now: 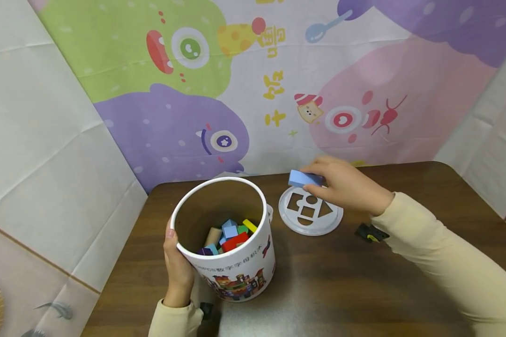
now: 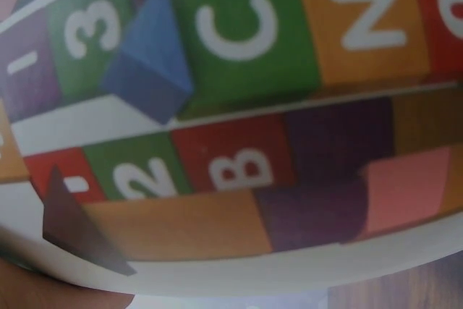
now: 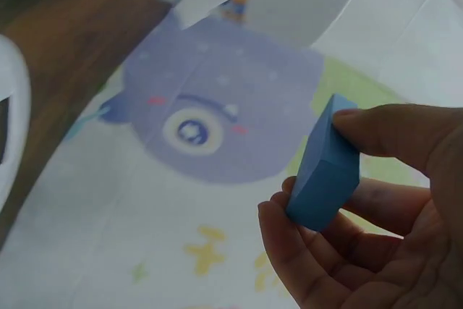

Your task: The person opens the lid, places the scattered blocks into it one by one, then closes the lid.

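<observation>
My right hand (image 1: 339, 185) pinches a light blue rectangular block (image 1: 303, 179) above the back of the table. In the right wrist view the thumb (image 3: 387, 124) lies on the top of the block and the curled fingers lie below it. At the left, my left hand (image 1: 179, 264) grips the white bucket (image 1: 240, 276) at its side, a digit at the rim; part of this hand is hidden behind the wall. Inside the bucket are several coloured blocks, among them a red block (image 1: 235, 241) and a yellow block (image 1: 249, 225). Printed letters and numbers fill the left wrist view.
A round white lid (image 1: 309, 229) with shaped holes lies on the brown wooden table (image 1: 333, 285), right of the bucket and partly under my right hand. A cartoon-printed cloth (image 1: 253, 117) hangs along the back edge. Pale panels (image 1: 46, 140) stand at the sides.
</observation>
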### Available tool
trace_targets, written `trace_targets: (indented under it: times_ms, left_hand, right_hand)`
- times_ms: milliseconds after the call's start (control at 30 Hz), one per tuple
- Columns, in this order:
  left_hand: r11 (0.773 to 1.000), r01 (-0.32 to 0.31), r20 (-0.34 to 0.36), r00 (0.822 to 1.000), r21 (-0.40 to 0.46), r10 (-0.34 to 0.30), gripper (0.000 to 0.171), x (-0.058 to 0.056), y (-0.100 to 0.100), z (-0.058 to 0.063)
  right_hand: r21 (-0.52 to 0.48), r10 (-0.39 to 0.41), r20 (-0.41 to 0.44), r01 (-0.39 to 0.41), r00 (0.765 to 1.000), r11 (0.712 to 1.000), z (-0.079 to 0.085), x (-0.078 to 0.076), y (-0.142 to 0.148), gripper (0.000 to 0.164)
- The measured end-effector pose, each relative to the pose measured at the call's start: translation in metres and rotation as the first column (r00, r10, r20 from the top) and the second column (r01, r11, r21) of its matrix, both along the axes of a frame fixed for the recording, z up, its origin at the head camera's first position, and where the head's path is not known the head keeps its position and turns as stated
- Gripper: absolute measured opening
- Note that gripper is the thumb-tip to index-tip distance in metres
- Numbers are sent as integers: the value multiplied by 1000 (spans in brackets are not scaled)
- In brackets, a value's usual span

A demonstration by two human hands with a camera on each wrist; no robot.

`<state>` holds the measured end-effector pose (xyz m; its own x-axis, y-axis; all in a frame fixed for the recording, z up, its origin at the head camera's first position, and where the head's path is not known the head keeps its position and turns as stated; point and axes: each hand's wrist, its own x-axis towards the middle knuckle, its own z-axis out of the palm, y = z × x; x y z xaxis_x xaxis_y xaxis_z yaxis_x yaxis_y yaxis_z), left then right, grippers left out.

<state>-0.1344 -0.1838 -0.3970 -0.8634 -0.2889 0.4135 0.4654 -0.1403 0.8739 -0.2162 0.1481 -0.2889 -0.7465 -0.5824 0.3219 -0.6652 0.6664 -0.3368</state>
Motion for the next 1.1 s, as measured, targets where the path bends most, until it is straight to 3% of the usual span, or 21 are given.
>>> trace_targets:
  times_ms: [267, 533, 833, 1100]
  left_hand:
    - [1000, -22, 3, 1000, 5, 22, 54, 0, 0, 0]
    - [1000, -25, -1, 1000, 0, 25, 54, 0, 2, 0]
    - [1000, -18, 6, 1000, -15, 18, 54, 0, 3, 1]
    - [1000, -10, 26, 1000, 8, 10, 55, 0, 4, 1]
  right_hand:
    - [-18, 146, 15, -146, 989, 989, 18, 10, -48, 33]
    - [36, 286, 10, -286, 958, 958, 21, 17, -98, 33]
    - [156, 353, 62, -359, 933, 920, 6, 12, -143, 32]
    - [223, 328, 126, -349, 936, 910, -2, 9, -161, 34]
